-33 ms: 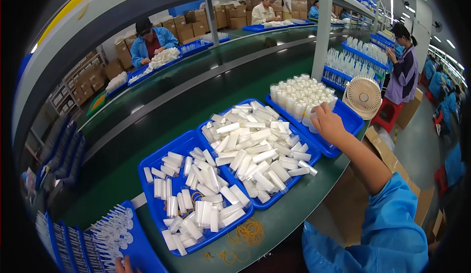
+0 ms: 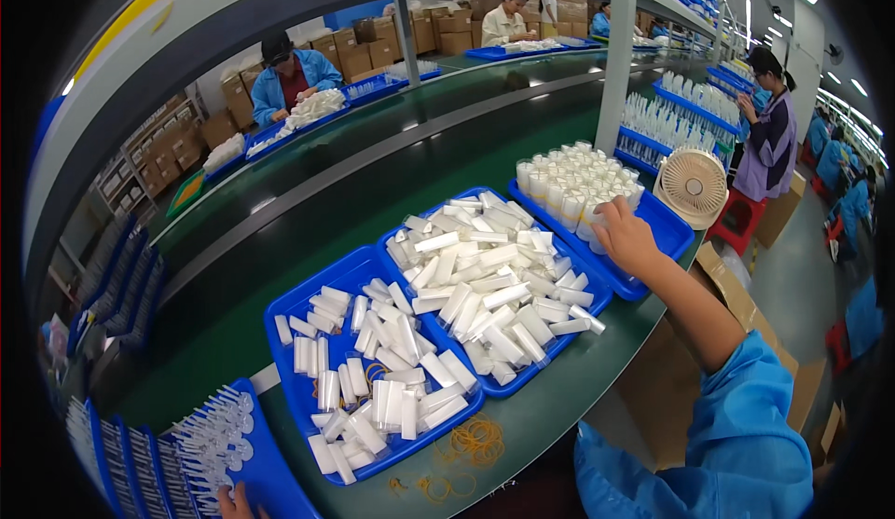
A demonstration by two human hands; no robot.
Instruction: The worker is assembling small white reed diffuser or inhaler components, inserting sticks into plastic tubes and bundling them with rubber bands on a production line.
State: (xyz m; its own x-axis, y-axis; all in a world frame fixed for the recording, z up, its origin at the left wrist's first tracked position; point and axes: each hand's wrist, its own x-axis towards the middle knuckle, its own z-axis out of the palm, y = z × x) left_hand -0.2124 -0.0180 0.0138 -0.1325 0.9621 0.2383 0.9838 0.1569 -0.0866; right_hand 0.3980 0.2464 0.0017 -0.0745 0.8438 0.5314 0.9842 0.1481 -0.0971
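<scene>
My right hand [image 2: 625,237] reaches over the far right blue tray [image 2: 673,232], its fingers curled round a white rubber-banded bundle [image 2: 589,230] at the near end of the upright bundles [image 2: 573,179]. My left hand [image 2: 238,502] is mostly cut off at the lower edge. Its visible fingers are apart beside the clear plastic pieces with round ends [image 2: 228,435] in a blue tray [image 2: 270,468]. Between my hands, a middle blue tray [image 2: 503,390] holds a heap of loose white pieces in clear wrap [image 2: 494,277]. Another blue tray [image 2: 296,398] holds more of them.
Yellow rubber bands [image 2: 475,440] lie on the green table edge. A beige fan [image 2: 692,186] stands beside the right tray, near a grey post [image 2: 615,62]. Stacked blue trays [image 2: 695,104] stand behind it. A cardboard box [image 2: 653,379] is below my right arm. Co-workers sit across the conveyor [image 2: 280,249].
The picture has shifted very slightly. Both hands and the trays keep their places.
</scene>
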